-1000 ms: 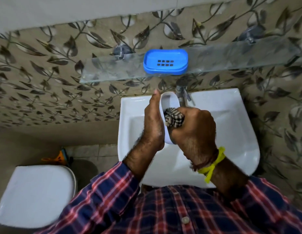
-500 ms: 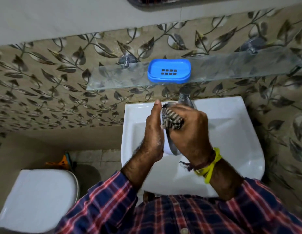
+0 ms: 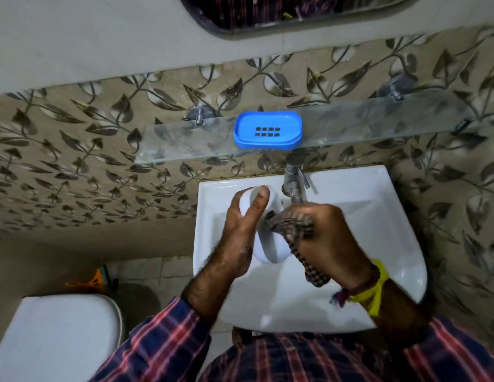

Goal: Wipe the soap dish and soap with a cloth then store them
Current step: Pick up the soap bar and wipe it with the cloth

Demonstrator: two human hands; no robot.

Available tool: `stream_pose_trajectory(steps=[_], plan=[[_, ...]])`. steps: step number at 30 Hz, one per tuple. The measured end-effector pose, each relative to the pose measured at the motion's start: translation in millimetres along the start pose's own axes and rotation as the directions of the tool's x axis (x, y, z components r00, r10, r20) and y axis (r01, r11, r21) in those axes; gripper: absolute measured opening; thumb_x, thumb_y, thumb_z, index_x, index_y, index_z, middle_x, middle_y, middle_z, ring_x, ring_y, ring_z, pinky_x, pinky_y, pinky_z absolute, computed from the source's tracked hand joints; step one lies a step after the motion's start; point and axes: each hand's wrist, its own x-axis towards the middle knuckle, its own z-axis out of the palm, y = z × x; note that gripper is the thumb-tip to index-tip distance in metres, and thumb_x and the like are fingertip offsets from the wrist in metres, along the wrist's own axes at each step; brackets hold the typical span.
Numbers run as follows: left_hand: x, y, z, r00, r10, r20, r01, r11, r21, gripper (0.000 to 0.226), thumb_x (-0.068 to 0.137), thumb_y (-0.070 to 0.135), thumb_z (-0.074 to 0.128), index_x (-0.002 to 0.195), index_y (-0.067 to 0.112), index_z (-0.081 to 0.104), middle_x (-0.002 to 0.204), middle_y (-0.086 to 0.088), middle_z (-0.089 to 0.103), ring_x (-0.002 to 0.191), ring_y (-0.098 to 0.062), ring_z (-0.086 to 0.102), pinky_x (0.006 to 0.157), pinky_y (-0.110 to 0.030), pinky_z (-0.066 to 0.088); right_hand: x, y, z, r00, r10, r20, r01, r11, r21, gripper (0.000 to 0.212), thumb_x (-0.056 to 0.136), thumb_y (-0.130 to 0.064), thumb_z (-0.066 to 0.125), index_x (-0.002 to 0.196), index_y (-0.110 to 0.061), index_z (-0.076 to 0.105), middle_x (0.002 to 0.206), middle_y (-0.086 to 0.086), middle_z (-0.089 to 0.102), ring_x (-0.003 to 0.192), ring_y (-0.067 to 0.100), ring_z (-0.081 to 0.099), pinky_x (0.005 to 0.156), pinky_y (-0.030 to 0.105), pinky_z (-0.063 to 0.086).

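My left hand (image 3: 241, 230) grips a white oval soap (image 3: 269, 249) over the washbasin (image 3: 378, 216), thumb lying across its top face. My right hand (image 3: 325, 238) holds a dark checked cloth (image 3: 291, 226) bunched against the right side of the soap, with a tail of cloth hanging below the palm. The blue soap dish (image 3: 267, 130) sits on the glass shelf (image 3: 364, 125) above the tap, with nothing in it.
A chrome tap (image 3: 294, 179) stands at the back of the basin, just right of the soap. A white toilet lid (image 3: 58, 337) is at the lower left. An orange object (image 3: 95, 279) lies on the floor. A mirror edge (image 3: 295, 20) shows at the top.
The soap has turned from edge-on to showing its broad face, with my left thumb now on top. The cloth hand slid lower and to the right side. The camera tilted up.
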Motion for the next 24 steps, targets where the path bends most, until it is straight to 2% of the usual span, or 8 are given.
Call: stream_pose_trajectory(steps=[3,5,6,9,13,17,20,24], plan=[[2.7,-6.8,-12.9,0.999,-0.025,-0.028,0.025,1.0,0.012,0.044,0.079,0.038,0.074,0.117,0.018,0.066,0.113,-0.007,0.073,0.106,-0.03,0.068,0.085,-0.041,0.058,-8.5,12.3,-19.1,0.916,0.265,-0.303,-0.16,0.93,0.33,0.028,0.074,0.003,0.083,0.083,-0.023,0.077,0.08,-0.016,0.077,0.076,0.004,0.072,0.078,0.033,0.06],[-2.7,-12.6,-13.7,0.994,0.061,-0.089,-0.048,0.988,0.144,0.016,0.089,0.018,0.068,0.106,0.019,0.071,0.1,0.001,0.074,0.093,-0.019,0.068,0.07,-0.025,0.055,-10.2,19.7,-30.5,0.822,0.411,-0.395,-0.203,0.858,0.471,0.029,0.075,-0.001,0.083,0.082,-0.028,0.076,0.08,-0.019,0.077,0.077,0.006,0.072,0.081,0.037,0.06],[-4.4,-17.7,-14.8,0.985,0.154,-0.083,-0.13,0.961,0.245,0.016,0.092,0.009,0.065,0.104,0.016,0.073,0.1,0.002,0.075,0.093,-0.015,0.068,0.072,-0.022,0.053,-9.3,20.9,-32.8,0.809,0.434,-0.397,-0.219,0.849,0.481,0.029,0.076,-0.003,0.083,0.083,-0.031,0.075,0.081,-0.02,0.076,0.078,0.005,0.073,0.083,0.039,0.06],[-8.6,-31.9,-12.8,0.928,0.366,-0.074,-0.277,0.808,0.52,0.022,0.084,0.002,0.072,0.097,0.018,0.078,0.098,0.006,0.076,0.096,-0.004,0.068,0.083,-0.023,0.053,-8.6,12.1,-25.5,0.87,0.346,-0.351,-0.203,0.9,0.386,0.028,0.078,-0.003,0.082,0.09,-0.027,0.077,0.083,-0.019,0.077,0.081,0.006,0.073,0.083,0.044,0.062],[-16.6,-28.4,-2.0,0.816,0.573,-0.078,-0.341,0.587,0.735,0.02,0.078,0.015,0.071,0.097,0.019,0.077,0.095,0.006,0.076,0.089,-0.009,0.068,0.079,-0.026,0.054,-11.2,-0.9,0.7,0.977,0.023,-0.21,-0.005,0.996,0.086,0.03,0.078,-0.006,0.082,0.107,-0.01,0.078,0.107,0.001,0.076,0.099,0.014,0.072,0.092,0.039,0.057],[-17.4,-20.5,-5.1,0.785,0.618,0.05,-0.353,0.379,0.856,0.009,0.077,0.015,0.068,0.085,0.013,0.069,0.082,-0.003,0.073,0.073,-0.021,0.065,0.065,-0.017,0.039,-10.8,-0.5,22.5,0.965,-0.261,-0.02,0.24,0.914,-0.328,0.045,0.079,0.006,0.063,0.12,-0.012,0.072,0.128,0.007,0.069,0.103,0.03,0.065,0.099,0.035,0.045],[-18.0,-17.4,-5.9,0.769,0.636,0.054,-0.363,0.366,0.857,0.007,0.074,0.01,0.069,0.075,0.013,0.063,0.072,-0.004,0.068,0.062,-0.014,0.052,0.061,-0.013,0.031,-5.2,8.0,28.7,0.94,-0.338,-0.04,0.301,0.881,-0.364,0.035,0.085,0.004,0.066,0.117,-0.007,0.073,0.125,0.01,0.07,0.106,0.033,0.069,0.099,0.038,0.046],[-21.2,-13.6,-7.3,0.726,0.688,0.008,-0.422,0.437,0.794,0.015,0.074,0.012,0.063,0.086,0.008,0.072,0.084,-0.003,0.073,0.076,-0.016,0.064,0.07,-0.024,0.05,-2.7,11.3,31.2,0.936,-0.189,-0.298,0.139,0.973,-0.183,0.033,0.071,0.009,0.073,0.101,-0.003,0.077,0.095,0.01,0.077,0.088,0.02,0.069,0.081,0.038,0.057]])
